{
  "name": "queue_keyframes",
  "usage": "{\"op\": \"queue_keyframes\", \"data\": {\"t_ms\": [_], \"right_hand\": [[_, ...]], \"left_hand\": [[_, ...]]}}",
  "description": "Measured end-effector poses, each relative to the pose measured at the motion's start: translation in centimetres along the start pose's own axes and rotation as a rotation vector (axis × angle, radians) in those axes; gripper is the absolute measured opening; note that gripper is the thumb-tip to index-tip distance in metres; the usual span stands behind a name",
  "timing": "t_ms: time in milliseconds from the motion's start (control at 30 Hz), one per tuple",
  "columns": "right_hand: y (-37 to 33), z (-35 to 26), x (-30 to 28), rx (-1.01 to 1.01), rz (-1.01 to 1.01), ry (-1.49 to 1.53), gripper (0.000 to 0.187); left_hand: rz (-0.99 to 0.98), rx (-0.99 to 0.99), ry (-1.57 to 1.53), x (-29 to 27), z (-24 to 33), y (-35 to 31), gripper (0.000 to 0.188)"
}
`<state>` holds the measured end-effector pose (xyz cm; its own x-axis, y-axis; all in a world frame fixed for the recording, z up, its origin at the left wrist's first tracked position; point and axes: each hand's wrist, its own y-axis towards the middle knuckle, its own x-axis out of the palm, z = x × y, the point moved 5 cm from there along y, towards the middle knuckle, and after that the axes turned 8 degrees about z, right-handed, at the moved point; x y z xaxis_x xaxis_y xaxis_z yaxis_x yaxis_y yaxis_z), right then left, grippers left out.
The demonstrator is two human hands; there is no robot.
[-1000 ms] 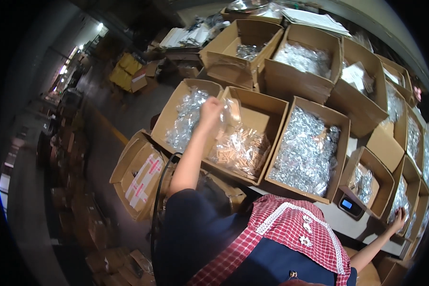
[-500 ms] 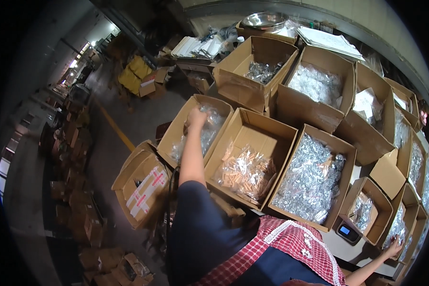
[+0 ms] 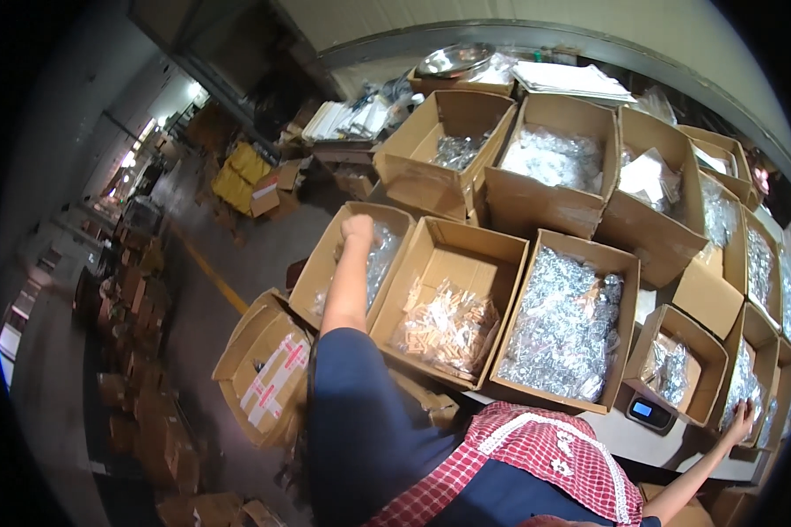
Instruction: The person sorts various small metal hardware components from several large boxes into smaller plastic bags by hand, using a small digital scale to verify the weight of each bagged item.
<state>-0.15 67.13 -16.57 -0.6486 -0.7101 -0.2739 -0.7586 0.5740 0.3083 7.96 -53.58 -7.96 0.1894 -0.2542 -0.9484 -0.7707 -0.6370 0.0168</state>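
My left hand (image 3: 358, 230) reaches into a cardboard box (image 3: 308, 285) at the left. Its fingers are curled closed against clear plastic bags (image 3: 382, 255), and what they hold is hidden. Far to the right, my right hand (image 3: 740, 423) is at the near end of a narrow cardboard box. Its fingers close on a clear bag of shiny metal parts (image 3: 743, 384). Beside the left box stands a box (image 3: 479, 235) with bagged wooden pegs (image 3: 448, 325). A further box holds many bags of small metal pieces (image 3: 558, 325).
A small scale (image 3: 650, 413) with a lit display is by a small box of bagged parts (image 3: 668, 369). Taller boxes (image 3: 545, 198) line the back, with a metal bowl (image 3: 454, 60) and stacked paper (image 3: 571, 81) behind. A taped box (image 3: 237, 378) sits at the left.
The view has shifted, so the boxes sit differently in the picture. My left hand stays in the left box, looking more tightly curled. My right hand remains at the narrow right box.
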Motion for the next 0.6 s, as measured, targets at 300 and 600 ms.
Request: {"op": "queue_keyframes", "data": {"t_ms": [300,600], "right_hand": [[-1.1,-1.8,0.5,-0.037,0.054,0.032,0.031],[-2.7,-3.5,2.8,-0.07,-0.028,-0.093,0.024]], "left_hand": [[0.343,-0.156,-0.595,-8.2,-2.9,-1.6,0.021],[-0.206,0.455,-1.63,-21.3,8.7,-11.3,0.018]]}}
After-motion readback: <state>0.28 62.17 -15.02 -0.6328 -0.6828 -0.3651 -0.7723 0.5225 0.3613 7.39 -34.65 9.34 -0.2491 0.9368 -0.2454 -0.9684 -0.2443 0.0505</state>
